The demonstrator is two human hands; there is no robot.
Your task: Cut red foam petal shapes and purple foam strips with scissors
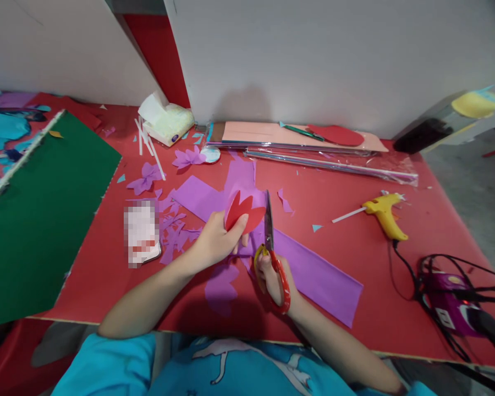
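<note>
Pinched in my left hand (pixel 218 236) is a red petal-shaped paper cutout (pixel 251 213) with pointed lobes, along with purple paper. My right hand (pixel 274 278) grips scissors (pixel 279 283) by their red and yellow handles, the blades pointing away from me. The blades look nearly closed and stand just right of the cutout; whether they touch paper I cannot tell. Under both hands lie folded purple sheets (pixel 319 272). A purple petal piece (pixel 221 289) rests near the table's front edge, and purple scraps (pixel 175 231) are heaped left of my left hand.
A yellow glue gun (pixel 385 213) and a purple power strip with tangled cables (pixel 454 300) are at right. On the left are a phone (pixel 142 234), a green board (pixel 45 220), purple paper flowers (pixel 146 179) and a tissue pack (pixel 169 121). Wrapped paper packs (pixel 272 135) line the wall.
</note>
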